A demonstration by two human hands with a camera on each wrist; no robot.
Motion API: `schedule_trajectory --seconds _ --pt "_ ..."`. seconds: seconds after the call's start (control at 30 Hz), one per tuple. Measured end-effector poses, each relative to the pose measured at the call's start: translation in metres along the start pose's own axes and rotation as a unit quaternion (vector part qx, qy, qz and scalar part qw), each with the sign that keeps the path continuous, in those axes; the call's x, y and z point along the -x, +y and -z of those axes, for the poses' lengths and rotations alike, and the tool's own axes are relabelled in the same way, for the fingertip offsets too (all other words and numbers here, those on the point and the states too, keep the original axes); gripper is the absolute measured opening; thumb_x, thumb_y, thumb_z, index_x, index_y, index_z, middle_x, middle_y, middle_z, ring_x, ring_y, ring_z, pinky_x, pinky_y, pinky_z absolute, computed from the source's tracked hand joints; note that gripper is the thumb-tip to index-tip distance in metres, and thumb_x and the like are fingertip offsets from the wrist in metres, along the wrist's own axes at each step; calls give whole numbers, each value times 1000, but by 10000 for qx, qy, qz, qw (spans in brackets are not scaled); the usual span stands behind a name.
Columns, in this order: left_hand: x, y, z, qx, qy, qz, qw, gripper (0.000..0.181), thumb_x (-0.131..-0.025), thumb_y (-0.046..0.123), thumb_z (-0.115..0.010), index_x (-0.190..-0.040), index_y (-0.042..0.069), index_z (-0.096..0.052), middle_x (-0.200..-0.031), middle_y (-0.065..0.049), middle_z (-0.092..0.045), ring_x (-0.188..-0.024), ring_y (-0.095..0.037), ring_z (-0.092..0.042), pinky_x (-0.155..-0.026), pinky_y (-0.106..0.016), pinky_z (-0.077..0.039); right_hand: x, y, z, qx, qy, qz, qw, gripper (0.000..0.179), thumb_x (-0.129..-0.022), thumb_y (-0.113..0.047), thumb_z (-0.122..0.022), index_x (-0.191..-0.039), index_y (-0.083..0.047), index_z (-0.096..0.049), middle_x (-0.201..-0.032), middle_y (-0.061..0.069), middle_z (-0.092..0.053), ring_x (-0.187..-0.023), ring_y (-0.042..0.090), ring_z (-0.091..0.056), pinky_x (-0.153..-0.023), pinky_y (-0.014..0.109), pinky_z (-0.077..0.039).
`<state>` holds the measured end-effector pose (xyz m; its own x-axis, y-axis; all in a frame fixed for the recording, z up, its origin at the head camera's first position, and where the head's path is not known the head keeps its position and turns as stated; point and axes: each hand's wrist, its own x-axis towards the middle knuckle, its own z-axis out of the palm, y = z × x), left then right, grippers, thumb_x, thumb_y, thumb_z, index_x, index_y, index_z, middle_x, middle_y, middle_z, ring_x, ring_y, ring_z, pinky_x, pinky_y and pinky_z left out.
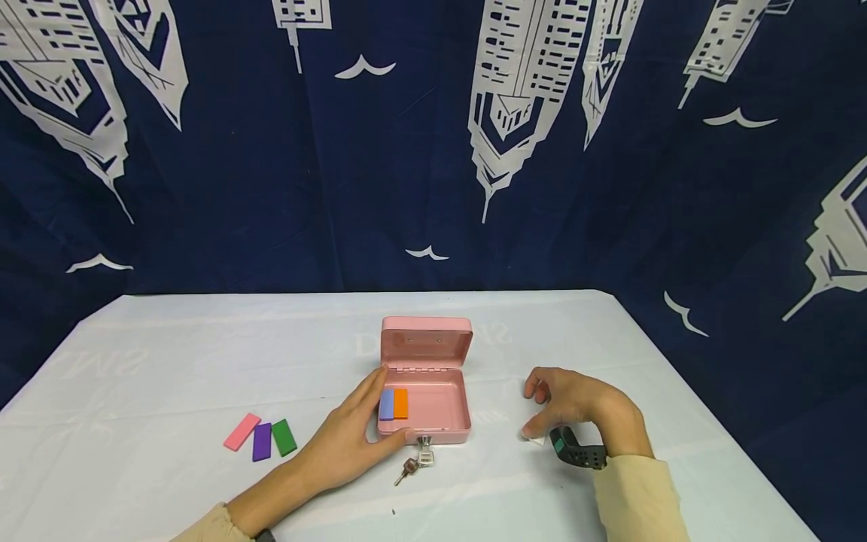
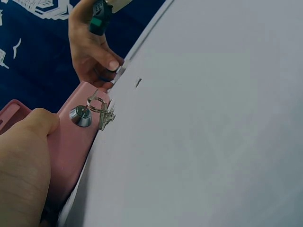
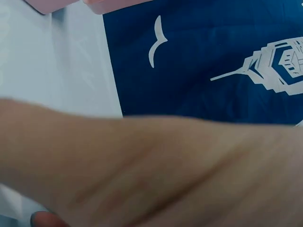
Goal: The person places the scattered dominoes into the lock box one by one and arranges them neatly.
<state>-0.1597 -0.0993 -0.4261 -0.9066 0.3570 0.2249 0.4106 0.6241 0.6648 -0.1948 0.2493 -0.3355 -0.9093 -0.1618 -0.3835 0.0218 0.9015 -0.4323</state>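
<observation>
A small pink metal cash box (image 1: 433,435) stands with its lid raised. Inside at its left lie a light blue block (image 1: 387,405) and an orange block (image 1: 401,404). My left hand (image 1: 345,440) holds the box's left side, its thumb (image 2: 42,120) on the front face and its fingertips near the back corner. A key ring with keys (image 1: 408,468) hangs from the front lock (image 2: 81,116). To the right, my right hand (image 1: 576,403) is bent low over the table, thumb and forefinger apart. By its thumb is a small white piece (image 1: 537,441), mostly hidden.
Left of my left hand lie a pink block (image 1: 241,431), a purple block (image 1: 261,442) and a green block (image 1: 284,437). A white cloth covers the table (image 1: 169,361). Behind hangs a dark blue curtain (image 1: 393,173) with white building prints. A tiny dark speck (image 2: 138,82) is near the front.
</observation>
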Motion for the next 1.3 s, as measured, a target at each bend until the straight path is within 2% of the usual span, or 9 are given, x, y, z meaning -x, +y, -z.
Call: schedule_trajectory --seconds 0.13,0.37,0.47,0.67,0.9,1.07,1.2,1.3 --pt "0 0 0 -10 16 -21 10000 105 -90 70 -64 -166 14 -18 -171 -3 -24 -152 -29 -36 -118 -53 -37 -2 -1 -3 -248 -68 47 9997 48 -67 -14 -94 -103 -11 -62 -101 7 -54 -77 19 -58 -72 33 -46" --pt "0 0 0 -30 -21 26 10000 105 -90 69 -65 -166 14 -18 -171 -2 -23 -153 -28 -34 -119 -52 -36 -4 -2 -5 -387 -48 230 9990 36 -70 -9 -90 -97 -10 -65 -97 6 -54 -74 17 -61 -70 31 -52" --pt "1 0 0 -29 -26 13 10000 106 -90 70 -65 -166 13 -18 -171 -3 -23 -153 -28 -34 -119 -52 -36 -3 -4 -5 -261 -89 220 9994 34 -71 -13 -91 -94 -11 -66 -96 5 -54 -76 17 -60 -71 31 -51" --pt "1 0 -1 -18 30 -41 10000 105 -90 69 -65 -166 13 -19 -171 -4 -24 -152 -29 -35 -119 -53 -37 -1 -8 -6 327 -164 -75 9993 45 -65 -18 -95 -96 -16 -62 -96 3 -51 -87 20 -50 -72 35 -39" --pt "1 0 0 -6 9 43 10000 105 -90 69 -67 -166 14 -19 -171 -2 -23 -153 -27 -34 -119 -52 -36 -2 -10 -9 338 -11 18 9994 40 -68 -14 -88 -97 -16 -61 -95 2 -53 -87 19 -51 -71 35 -40" --pt "1 0 0 -15 29 7 10000 104 -90 68 -66 -166 13 -19 -171 -4 -24 -152 -29 -34 -119 -53 -36 -2 -10 -7 303 109 276 9991 40 -71 -14 -81 -105 -19 -62 -105 1 -58 -92 18 -55 -77 37 -46" --pt "1 -1 0 -56 27 -28 10000 104 -91 67 -66 -166 13 -19 -170 -5 -24 -152 -30 -35 -119 -53 -36 -5 -12 -6 72 212 807 9965 39 -76 -19 -83 -111 -19 -65 -110 1 -63 -94 16 -59 -81 36 -49" --pt "1 -1 0 -40 14 -34 10000 104 -91 67 -66 -166 13 -19 -171 -5 -24 -152 -30 -35 -119 -53 -36 -10 -14 -6 -80 314 1231 9919 40 -79 -23 -86 -115 -15 -68 -109 2 -63 -90 16 -59 -79 34 -50"
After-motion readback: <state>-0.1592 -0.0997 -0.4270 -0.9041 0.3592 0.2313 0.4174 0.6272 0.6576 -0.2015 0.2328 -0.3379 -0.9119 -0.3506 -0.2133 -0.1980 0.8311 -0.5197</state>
